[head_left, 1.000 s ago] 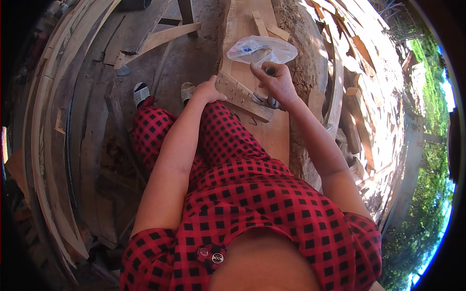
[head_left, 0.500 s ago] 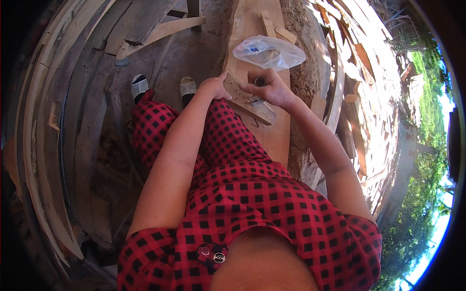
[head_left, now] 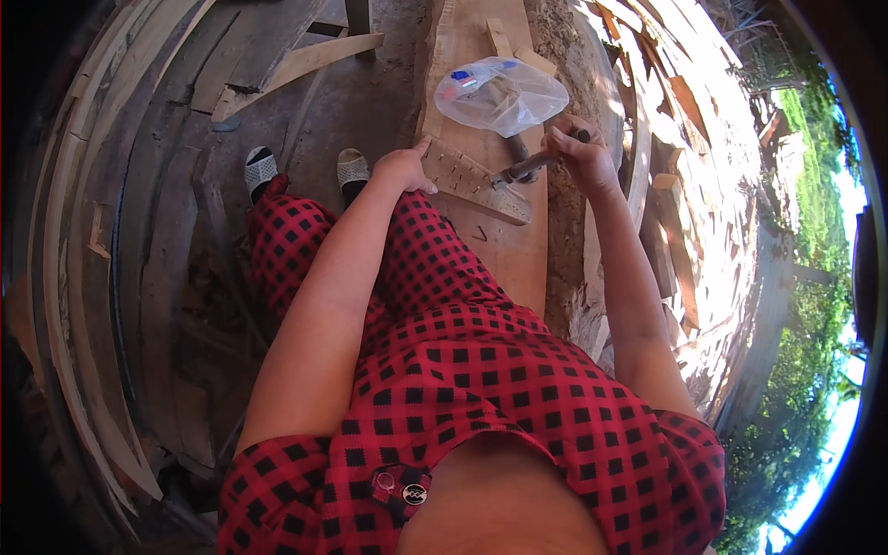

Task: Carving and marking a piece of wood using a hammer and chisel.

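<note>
A short wooden block (head_left: 469, 183) studded with several nails lies on a wide plank (head_left: 499, 268) in front of me. My left hand (head_left: 404, 172) grips its left end, thumb and forefinger spread across the end. In my right hand (head_left: 585, 155) is the handle of a dark metal hammer (head_left: 536, 167). The hammer's narrow end rests at the right part of the block, among the nails. A bent nail (head_left: 480, 234) lies on the plank just nearer to me than the block.
A clear plastic bag (head_left: 499, 104) with blue and red marks lies on the plank beyond the block. Wood scraps (head_left: 499, 38) lie farther back. Stacked boards (head_left: 171, 277) fill the left, with split timber (head_left: 698, 120) piled at right. My slippered feet rest on the floor.
My right hand has swung right and slightly away from the block, tilting the hammer's handle over to the right. The left hand keeps its place on the block.
</note>
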The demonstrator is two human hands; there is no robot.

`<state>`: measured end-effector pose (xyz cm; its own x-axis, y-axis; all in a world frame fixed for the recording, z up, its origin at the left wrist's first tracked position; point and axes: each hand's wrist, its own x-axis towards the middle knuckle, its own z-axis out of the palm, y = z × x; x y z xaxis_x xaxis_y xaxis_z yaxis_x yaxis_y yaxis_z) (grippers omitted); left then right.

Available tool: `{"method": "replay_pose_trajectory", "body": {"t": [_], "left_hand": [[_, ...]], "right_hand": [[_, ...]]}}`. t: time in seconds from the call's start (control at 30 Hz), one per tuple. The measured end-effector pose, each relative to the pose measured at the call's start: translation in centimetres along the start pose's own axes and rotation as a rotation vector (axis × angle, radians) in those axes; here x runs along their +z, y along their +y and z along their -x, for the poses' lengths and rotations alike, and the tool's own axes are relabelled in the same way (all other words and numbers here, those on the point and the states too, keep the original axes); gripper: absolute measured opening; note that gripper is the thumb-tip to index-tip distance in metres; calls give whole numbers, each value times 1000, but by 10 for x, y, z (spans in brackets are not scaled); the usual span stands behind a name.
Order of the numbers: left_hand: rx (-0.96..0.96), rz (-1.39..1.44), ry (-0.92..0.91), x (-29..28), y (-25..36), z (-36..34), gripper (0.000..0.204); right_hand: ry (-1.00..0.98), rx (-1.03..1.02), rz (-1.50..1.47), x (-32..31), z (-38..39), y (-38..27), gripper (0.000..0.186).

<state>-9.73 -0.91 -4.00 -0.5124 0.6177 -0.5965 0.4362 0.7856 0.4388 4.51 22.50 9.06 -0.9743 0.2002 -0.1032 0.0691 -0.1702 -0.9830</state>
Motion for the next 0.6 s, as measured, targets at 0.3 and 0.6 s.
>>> {"method": "replay_pose_trajectory", "body": {"t": [0.3, 0.6], "left_hand": [[-2, 16, -16, -1, 5, 2, 123], [11, -5, -146, -15, 10, -21, 129]], "right_hand": [[153, 13, 477, 67, 19, 1, 39], [89, 101, 392, 80, -23, -9, 46]]}}
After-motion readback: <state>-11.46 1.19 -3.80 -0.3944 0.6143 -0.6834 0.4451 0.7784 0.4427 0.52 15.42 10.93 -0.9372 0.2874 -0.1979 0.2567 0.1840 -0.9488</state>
